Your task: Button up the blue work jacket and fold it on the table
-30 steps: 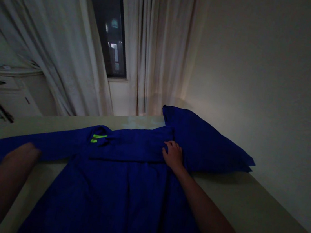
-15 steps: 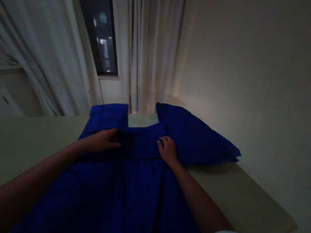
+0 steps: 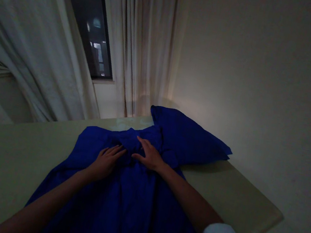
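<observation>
A deep blue garment (image 3: 134,204) lies spread over the pale table from the near edge of the view upward. A wide, sleeve-like part (image 3: 187,138) sticks out to the right with its open end toward the wall. My left hand (image 3: 106,162) rests on the upper middle of the cloth, fingers stretched forward. Close by on the right, my right hand (image 3: 150,157) lies over the same bunched area with thumb and fingers apart. Creases gather between the two hands. Dim light hides the finer folds, and the garment's lower end runs out of view.
The pale table top (image 3: 2,158) reaches out on both sides of the cloth, with a corner at the right. Behind it hang light curtains (image 3: 137,49) beside a dark window (image 3: 85,17). A plain wall (image 3: 252,89) borders the right side.
The flap of cloth raised at the upper left has come down onto the rest. My hands have moved closer together, and their fingers are now more spread.
</observation>
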Tool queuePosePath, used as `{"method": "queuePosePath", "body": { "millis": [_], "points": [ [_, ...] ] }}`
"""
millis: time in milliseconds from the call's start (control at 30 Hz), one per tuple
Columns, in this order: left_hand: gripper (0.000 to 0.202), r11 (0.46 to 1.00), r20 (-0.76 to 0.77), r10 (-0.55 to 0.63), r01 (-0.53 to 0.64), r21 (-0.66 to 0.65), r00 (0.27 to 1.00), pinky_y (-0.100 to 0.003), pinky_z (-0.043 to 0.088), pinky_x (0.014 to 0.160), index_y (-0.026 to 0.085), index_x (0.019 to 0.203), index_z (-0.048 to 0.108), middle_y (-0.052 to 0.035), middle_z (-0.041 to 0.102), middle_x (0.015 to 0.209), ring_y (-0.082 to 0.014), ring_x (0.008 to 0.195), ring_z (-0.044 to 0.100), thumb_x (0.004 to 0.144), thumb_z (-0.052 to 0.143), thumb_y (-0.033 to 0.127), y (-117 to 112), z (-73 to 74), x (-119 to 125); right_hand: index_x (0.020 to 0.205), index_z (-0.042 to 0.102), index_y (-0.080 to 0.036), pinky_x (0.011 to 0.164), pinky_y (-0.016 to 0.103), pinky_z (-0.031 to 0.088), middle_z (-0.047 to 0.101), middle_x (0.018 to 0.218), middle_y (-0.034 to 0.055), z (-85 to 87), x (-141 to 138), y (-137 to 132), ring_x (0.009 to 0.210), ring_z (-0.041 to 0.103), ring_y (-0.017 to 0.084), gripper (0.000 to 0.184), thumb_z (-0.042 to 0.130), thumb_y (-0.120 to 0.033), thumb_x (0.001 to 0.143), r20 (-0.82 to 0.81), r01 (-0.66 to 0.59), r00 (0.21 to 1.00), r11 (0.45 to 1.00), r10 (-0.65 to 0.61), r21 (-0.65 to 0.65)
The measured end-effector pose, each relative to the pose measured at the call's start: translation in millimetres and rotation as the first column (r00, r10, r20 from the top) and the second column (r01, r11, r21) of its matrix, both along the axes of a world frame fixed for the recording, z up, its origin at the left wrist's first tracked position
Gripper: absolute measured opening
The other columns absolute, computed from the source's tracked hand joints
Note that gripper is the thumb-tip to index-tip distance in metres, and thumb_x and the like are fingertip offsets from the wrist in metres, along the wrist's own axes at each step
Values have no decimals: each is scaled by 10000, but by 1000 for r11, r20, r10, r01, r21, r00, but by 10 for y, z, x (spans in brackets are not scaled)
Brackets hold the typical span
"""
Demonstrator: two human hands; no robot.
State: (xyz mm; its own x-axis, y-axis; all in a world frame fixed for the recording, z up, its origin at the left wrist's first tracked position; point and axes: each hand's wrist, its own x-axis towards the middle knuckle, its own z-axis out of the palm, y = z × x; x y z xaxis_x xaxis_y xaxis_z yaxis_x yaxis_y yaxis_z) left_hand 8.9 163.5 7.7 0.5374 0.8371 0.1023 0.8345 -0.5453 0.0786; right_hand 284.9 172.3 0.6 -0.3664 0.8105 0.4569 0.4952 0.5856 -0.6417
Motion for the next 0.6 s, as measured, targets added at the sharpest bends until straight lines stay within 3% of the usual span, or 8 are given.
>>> {"method": "queuePosePath", "body": {
  "millis": [100, 200, 267, 367, 433, 500, 533, 600],
  "points": [
    [897, 992, -9, -126, 126, -30, 992, -589, 253, 1263, 266, 1615, 418, -74, 389, 1694, -260, 1580, 311, 778, 385, -55, -66, 41, 343, 1675, 272, -199, 1155, 493, 435, 546, 1523, 202, -44, -181, -32, 1352, 581, 316, 932, 559, -727, 963, -127, 4, 991, 979, -30, -204],
    [931, 940, -21, -338, 336, -66, 941, -612, 276, 1248, 282, 1605, 424, -62, 435, 1669, -260, 1560, 351, 741, 411, -65, -138, 86, 592, 1665, 273, -176, 1070, 477, 504, 661, 1341, 178, -121, -143, 36, 1190, 674, 295, 974, 674, -653, 916, -233, 173, 939, 932, -254, -320],
    [856, 876, -24, -479, 477, -67, 877, -592, 250, 1268, 295, 1581, 458, -51, 497, 1628, -244, 1536, 394, 794, 424, -41, -189, 85, 656, 1624, 359, -185, 1012, 462, 541, 697, 1251, 141, -158, -58, 93, 1086, 702, 281, 979, 806, -531, 824, -235, 299, 897, 905, -375, -302],
    [725, 840, -9, -543, 543, 7, 840, -520, 184, 1309, 296, 1500, 563, -31, 551, 1586, -208, 1534, 401, 854, 439, -9, -228, 60, 604, 1395, 624, -204, 1038, 469, 531, 736, 1181, 109, -173, 23, 149, 1101, 704, 292, 628, 786, -314, 798, -189, 348, 903, 915, -387, -206],
    [649, 883, 24, -464, 461, 85, 885, -503, 198, 1310, 291, 1442, 620, -38, 565, 1573, -204, 1519, 426, 889, 430, 10, -201, 59, 490, 1272, 686, -219, 1084, 459, 509, 746, 1199, 95, -154, 34, 184, 1156, 696, 281, 434, 688, -263, 841, -271, 283, 908, 945, -319, -163],
    [539, 945, 70, -304, 291, 147, 950, -521, 247, 1292, 275, 1420, 641, -71, 586, 1549, -227, 1468, 498, 969, 410, 92, -127, 78, 325, 1302, 654, -227, 1122, 434, 489, 730, 1270, 83, -114, 56, 238, 1216, 672, 257, 447, 643, -280, 858, -463, 240, 842, 960, -278, -141],
    [494, 972, 90, -189, 173, 160, 978, -541, 273, 1277, 261, 1436, 630, -93, 586, 1546, -249, 1443, 526, 1012, 396, 162, -78, 89, 227, 1333, 625, -229, 1134, 419, 482, 713, 1313, 80, -91, 86, 274, 1245, 655, 246, 485, 640, -293, 852, -563, 255, 770, 954, -299, -158],
    [502, 982, 105, 104, -119, 144, 989, -596, 301, 1246, 231, 1514, 561, -133, 536, 1586, -310, 1450, 513, 1061, 367, 330, 28, 96, -2, 1349, 590, -238, 1108, 401, 507, 697, 1337, 75, -50, 192, 347, 1242, 649, 235, 520, 631, -322, 837, -692, 310, 566, 893, -448, -325]
  ]
}}
